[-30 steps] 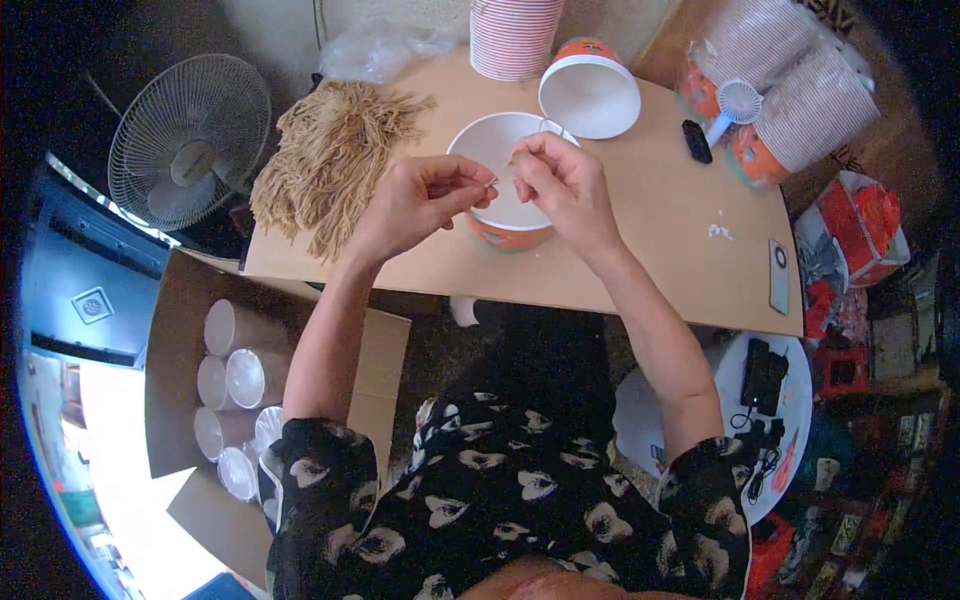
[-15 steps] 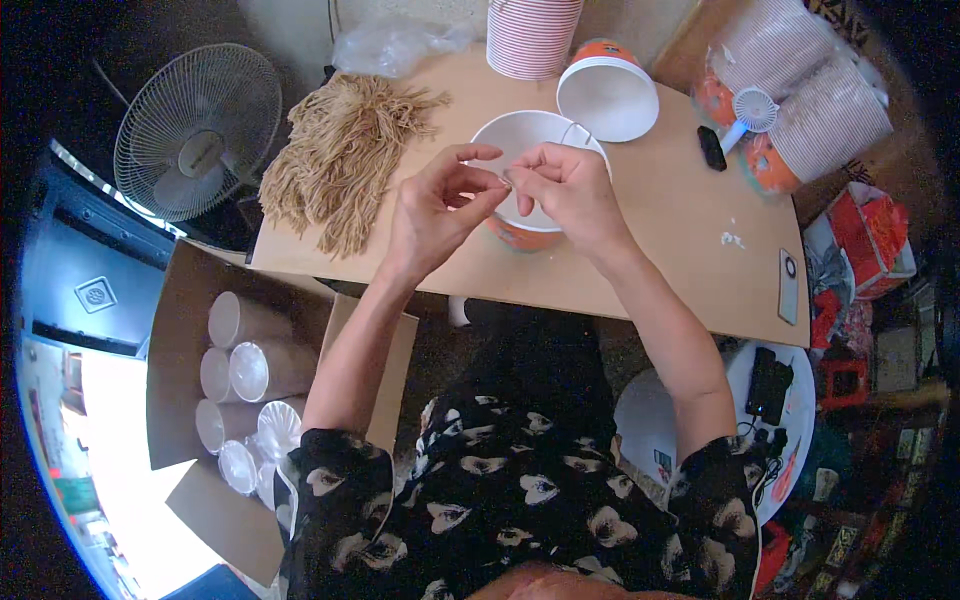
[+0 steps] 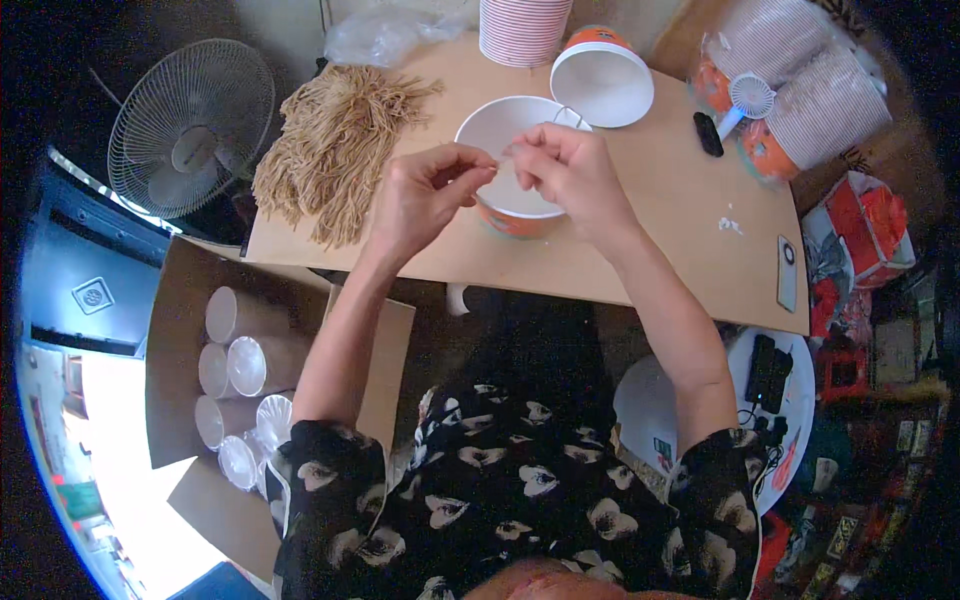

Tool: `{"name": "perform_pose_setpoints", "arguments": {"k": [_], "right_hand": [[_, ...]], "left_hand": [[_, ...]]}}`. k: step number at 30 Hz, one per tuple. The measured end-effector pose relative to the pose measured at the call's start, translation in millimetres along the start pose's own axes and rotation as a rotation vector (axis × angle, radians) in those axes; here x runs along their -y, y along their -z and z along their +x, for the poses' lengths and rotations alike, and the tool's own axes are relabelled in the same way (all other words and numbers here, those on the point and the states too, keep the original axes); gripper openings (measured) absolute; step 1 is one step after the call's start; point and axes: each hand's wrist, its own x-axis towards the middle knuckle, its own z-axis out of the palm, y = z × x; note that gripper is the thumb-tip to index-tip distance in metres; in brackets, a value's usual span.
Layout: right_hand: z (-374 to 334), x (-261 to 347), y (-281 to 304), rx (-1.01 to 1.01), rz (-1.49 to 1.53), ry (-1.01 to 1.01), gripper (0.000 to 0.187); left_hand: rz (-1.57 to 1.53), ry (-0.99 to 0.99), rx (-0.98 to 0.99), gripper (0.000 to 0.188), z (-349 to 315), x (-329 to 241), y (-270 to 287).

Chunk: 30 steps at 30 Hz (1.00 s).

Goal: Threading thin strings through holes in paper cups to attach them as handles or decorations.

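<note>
A white paper bucket [image 3: 505, 108] with an orange outside stands near the table's front edge, its open top facing up. Over its mouth, my left hand [image 3: 425, 195] has thumb and forefinger pinched on something too small to name. Close beside it, a small gap between the fingertips, my right hand [image 3: 577, 182] is also closed in a pinch; what it holds cannot be made out. A thin loop [image 3: 570, 112] shows at the bucket's rim behind my right hand. Left of the bucket lies a bundle of tan cords [image 3: 335, 150].
Behind stand a tall stack of striped paper buckets [image 3: 522, 30] and a tipped bucket [image 3: 602, 85]. Bagged stacks [image 3: 825, 110], a handheld fan [image 3: 748, 100] and a phone-like slab [image 3: 787, 272] are at right. A large fan [image 3: 195, 130] and a carton [image 3: 185, 270] of wrapped cups flank the left.
My fingertips have drawn slightly apart; before, they met over the bucket. The view has shifted a little, so the table things sit slightly higher and further left.
</note>
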Motion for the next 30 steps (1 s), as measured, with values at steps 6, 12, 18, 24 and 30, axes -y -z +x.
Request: {"name": "perform_pose_setpoints", "arguments": {"k": [6,12,18,24,30], "right_hand": [[3,-5,1,0.001,0.098,0.020,0.016],[1,-8,3,-0.010,0.031,0.066,0.016],[-4,-9,4,0.001,-0.020,0.109,0.011],[-10,-15,1,0.014,-0.152,0.264,0.009],[-20,-4,-5,0.076,-0.491,0.405,0.007]], "left_hand": [[0.185,0.031,0.200,0.012,9,-16,14],[0.013,0.134,0.294,0.014,14,-17,20],[-0.085,0.212,0.395,0.019,19,-11,27],[-0.219,0.261,0.340,0.020,18,-11,27],[-0.227,0.238,0.300,0.017,16,-11,28]]}}
